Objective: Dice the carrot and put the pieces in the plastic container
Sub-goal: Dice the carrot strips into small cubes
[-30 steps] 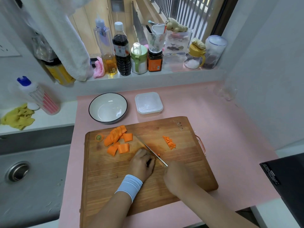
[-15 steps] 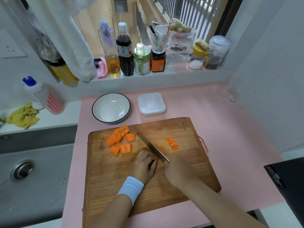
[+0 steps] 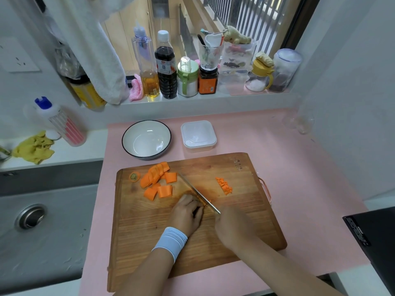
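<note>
Wooden board [image 3: 245, 212], knife [image 3: 195, 190] diagonal over carrot [image 3: 209, 201], tip far-left

Right grip [image 3: 232, 226] is wrapped round the knife [image 3: 197, 192] handle, the blade running diagonally across the cutting board [image 3: 245, 221]. Left grip [image 3: 187, 212], pale blue wristband [image 3: 171, 241] at the wrist, curls its fingers over a carrot piece [image 3: 208, 201] tight against the blade, and only an orange sliver shows. Big carrot chunks [image 3: 158, 180] sit piled at the board's far left, the cut-off top [image 3: 134, 176] just beside them. A small heap of dice [image 3: 224, 185] lies right of the blade. Beyond the board, on the pink counter [image 3: 299, 167], the plastic container [image 3: 198, 136] stands beside a white bowl [image 3: 146, 138].
</note>
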### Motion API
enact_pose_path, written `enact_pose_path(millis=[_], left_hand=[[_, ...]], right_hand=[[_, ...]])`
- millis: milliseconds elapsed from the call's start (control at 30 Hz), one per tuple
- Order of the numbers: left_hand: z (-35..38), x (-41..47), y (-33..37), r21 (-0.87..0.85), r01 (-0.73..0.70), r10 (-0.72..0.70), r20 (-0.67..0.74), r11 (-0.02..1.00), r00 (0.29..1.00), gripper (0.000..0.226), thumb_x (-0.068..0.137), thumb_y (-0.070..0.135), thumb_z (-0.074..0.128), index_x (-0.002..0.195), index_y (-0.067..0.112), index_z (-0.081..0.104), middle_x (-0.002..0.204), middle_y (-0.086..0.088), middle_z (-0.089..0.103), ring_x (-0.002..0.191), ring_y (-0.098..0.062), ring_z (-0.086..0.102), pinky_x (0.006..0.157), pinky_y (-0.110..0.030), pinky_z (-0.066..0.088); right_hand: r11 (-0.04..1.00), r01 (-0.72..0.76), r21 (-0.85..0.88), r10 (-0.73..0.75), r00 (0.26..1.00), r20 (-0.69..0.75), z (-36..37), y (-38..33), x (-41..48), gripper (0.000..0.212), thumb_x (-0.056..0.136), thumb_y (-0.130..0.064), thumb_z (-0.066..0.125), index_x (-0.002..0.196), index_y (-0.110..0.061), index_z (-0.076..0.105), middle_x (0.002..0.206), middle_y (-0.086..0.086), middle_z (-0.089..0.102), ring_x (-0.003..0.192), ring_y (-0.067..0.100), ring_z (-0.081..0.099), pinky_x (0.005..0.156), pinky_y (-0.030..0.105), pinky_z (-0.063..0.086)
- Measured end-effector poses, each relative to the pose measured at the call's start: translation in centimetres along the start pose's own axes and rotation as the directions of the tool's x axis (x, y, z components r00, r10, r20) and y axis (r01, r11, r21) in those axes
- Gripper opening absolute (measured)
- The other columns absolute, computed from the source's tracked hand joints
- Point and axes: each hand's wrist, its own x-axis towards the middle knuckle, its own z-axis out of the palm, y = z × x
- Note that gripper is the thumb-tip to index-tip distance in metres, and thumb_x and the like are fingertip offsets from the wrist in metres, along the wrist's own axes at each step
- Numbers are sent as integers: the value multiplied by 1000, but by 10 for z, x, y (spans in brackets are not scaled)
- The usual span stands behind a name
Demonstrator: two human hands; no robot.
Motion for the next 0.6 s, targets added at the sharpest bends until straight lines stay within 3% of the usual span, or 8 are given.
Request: enact_pose_path(millis=[333, 600], left_hand=[[0, 0, 0, -4, 13, -13, 11, 1000, 1000, 9, 76, 4, 77, 79, 10, 72, 84, 0, 64, 85, -14, 57, 77, -23, 49], [-1, 1, 0, -21, 23, -22, 30, 1000, 999, 8, 77, 4, 76, 80, 10, 72, 84, 1, 64, 86, -12, 56, 83, -12, 42]], right_hand=[[999, -2, -47, 2, 1000, -1, -1, 1, -8, 26, 101, -32, 43, 108, -19, 65, 107, 3, 67, 102, 25, 64, 81, 32, 48], [996, -85, 39, 81, 993, 89, 3, 3, 6, 21, 100, -32, 48, 95, -19, 63, 97, 2, 66, 89, 22, 62, 70, 26, 39]])
